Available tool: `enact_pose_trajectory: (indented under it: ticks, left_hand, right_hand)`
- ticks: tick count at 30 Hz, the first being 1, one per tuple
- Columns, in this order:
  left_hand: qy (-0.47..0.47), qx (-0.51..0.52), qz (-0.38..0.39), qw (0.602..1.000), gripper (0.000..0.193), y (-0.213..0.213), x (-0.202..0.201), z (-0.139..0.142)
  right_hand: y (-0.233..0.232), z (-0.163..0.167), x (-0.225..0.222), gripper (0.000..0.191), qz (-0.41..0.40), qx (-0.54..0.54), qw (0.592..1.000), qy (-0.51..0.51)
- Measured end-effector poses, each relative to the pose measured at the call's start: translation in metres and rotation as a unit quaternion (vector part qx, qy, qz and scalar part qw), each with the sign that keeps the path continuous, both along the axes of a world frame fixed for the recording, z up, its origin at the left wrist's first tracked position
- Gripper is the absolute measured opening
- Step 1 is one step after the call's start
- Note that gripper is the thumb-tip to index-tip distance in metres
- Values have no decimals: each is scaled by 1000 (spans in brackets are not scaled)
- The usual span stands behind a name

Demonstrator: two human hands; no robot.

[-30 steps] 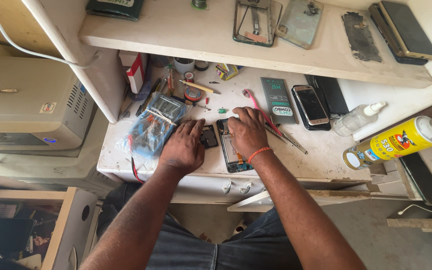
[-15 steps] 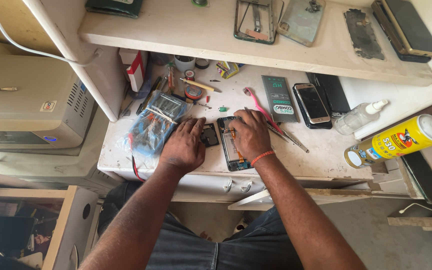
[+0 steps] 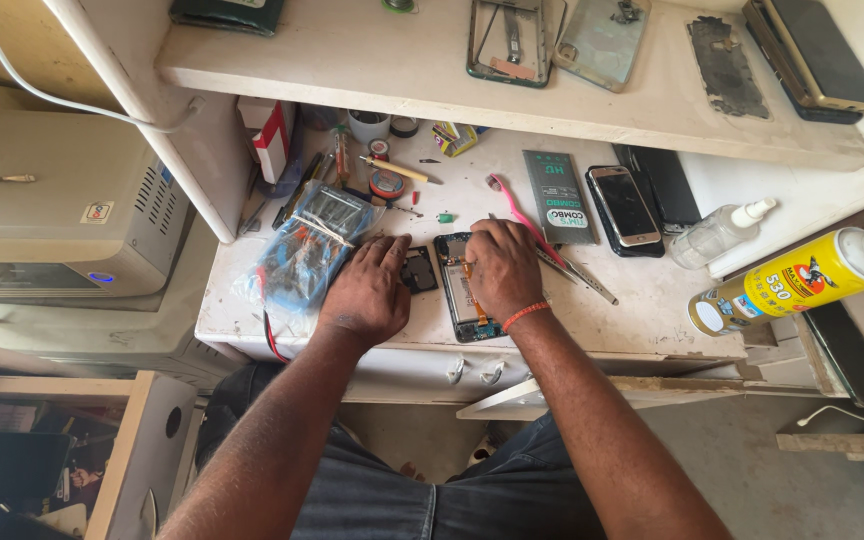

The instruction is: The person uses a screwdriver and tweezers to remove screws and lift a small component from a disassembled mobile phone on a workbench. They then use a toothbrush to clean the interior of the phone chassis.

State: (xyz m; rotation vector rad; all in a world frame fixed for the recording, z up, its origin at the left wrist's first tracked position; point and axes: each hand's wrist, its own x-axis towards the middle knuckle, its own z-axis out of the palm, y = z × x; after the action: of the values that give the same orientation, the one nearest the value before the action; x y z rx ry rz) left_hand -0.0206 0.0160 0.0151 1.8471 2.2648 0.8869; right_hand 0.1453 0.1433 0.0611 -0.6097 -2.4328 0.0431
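Observation:
An opened phone (image 3: 462, 300) lies face down on the white workbench (image 3: 642, 310), its insides showing. My right hand (image 3: 502, 268) rests on top of it, fingers curled over the upper end; a red band circles the wrist. My left hand (image 3: 367, 292) lies flat beside it on the left, fingertips touching a small dark part (image 3: 420, 270). Whether either hand pinches a tool is hidden.
A plastic-wrapped multimeter (image 3: 302, 245) sits left of my hands. Pink toothbrush (image 3: 517, 212), tweezers (image 3: 577, 278), two phones (image 3: 627, 205), a clear bottle (image 3: 717, 232) and a yellow spray can (image 3: 802, 280) lie to the right. A shelf (image 3: 432, 70) above holds phone frames and covers.
My right hand has slid a little up along the opened phone. The left hand stays in place beside it.

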Motion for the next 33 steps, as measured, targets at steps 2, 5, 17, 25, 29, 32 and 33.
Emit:
enact_pose_trajectory:
  ticks: [2,5,17,25,29,32,33]
  left_hand:
    - [-1,-4,-2,1000,68,0,0,0]
    - [2,-7,-1,1000,68,1,-1,-1]
    - [-2,10,-4,1000,68,0,-1,-3]
    - [2,18,-4,1000,68,0,0,-4]
    - [-1,17,-5,1000,68,0,0,-4]
    - [2,16,-4,1000,68,0,-1,-5]
    - [4,16,-4,1000,67,1,-1,-5]
  right_hand:
    - [0,-2,1,21,-13,0,1000,-1]
    - [0,-3,3,22,-17,-10,1000,-7]
    - [0,4,-1,19,64,11,996,-56]
    - [3,8,-6,17,73,-5,994,-79]
    - [2,8,-5,18,77,-1,994,-78]
    - [0,6,-6,17,65,4,994,-83]
    - [1,6,-6,17,66,2,994,-85]
